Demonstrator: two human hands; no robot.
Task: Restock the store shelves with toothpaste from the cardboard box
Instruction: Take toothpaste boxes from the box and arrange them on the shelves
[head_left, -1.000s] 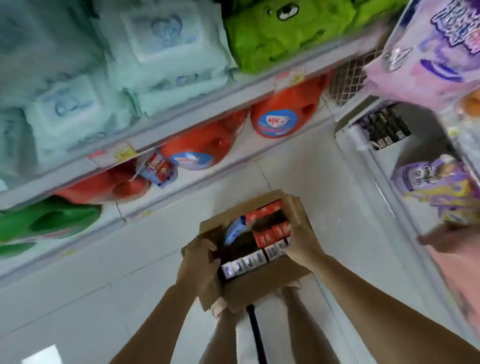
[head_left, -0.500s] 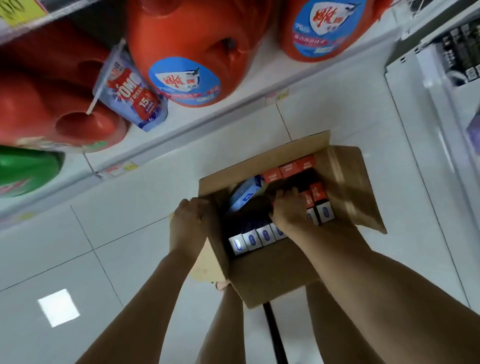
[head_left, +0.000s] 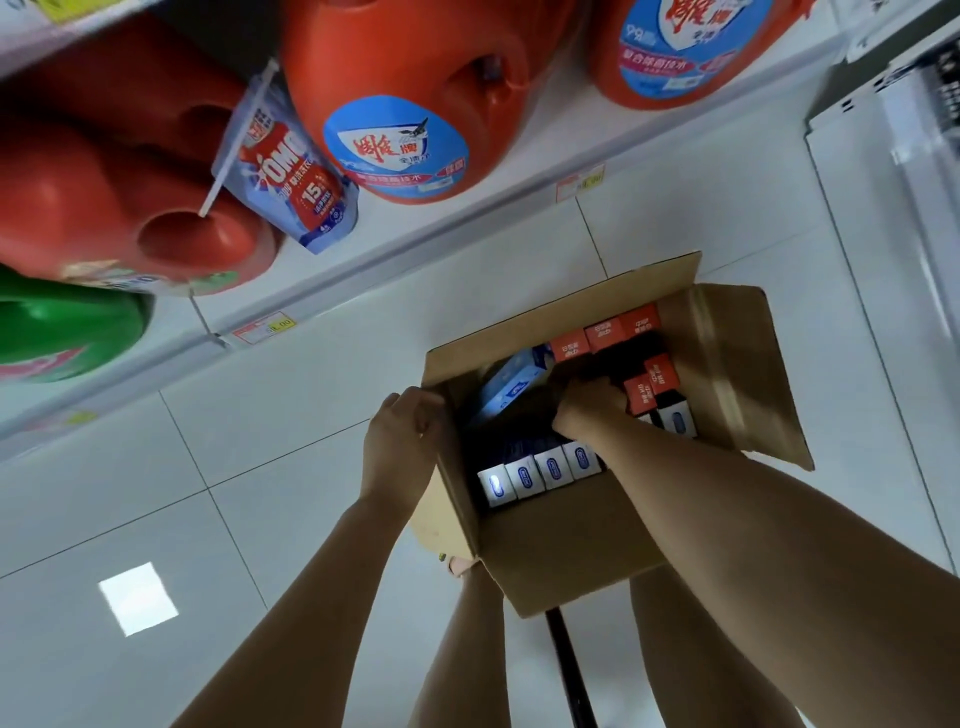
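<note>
Down at centre frame, an open cardboard box (head_left: 571, 561) sits on the pale tiled floor (head_left: 260, 519). Its right flap (head_left: 737, 364) splays toward the right edge of the frame.

Contents: toothpaste cartons standing on end.
- Four white-ended cartons (head_left: 540, 470) in a row along the near wall, each end printed with a blue oval.
- Three red-ended cartons (head_left: 605, 335) along the far wall.
- Two more red ends (head_left: 652, 384) just right of the right hand, with another white end below them.
- One blue carton (head_left: 511, 387) lying tilted in the far left corner.
- The middle of the box is dark and its contents are not readable.

Left hand (head_left: 400, 441) grips the box's left wall at the rim, fingers curled over the top edge.

Right hand (head_left: 589, 405) reaches inside the box, knuckles up. Its fingers curl down into the dark gap between the blue carton and the red ends. Cannot tell whether they have hold of a carton.

Upper part of frame: a white shelf (head_left: 467, 234) carries large red detergent jugs (head_left: 415, 62) with blue labels. A blue-and-red refill pouch (head_left: 291, 171) hangs in front of them, and a green jug (head_left: 67, 332) sits at the left edge. Price tags (head_left: 265, 327) are fixed along the shelf lip.
</note>
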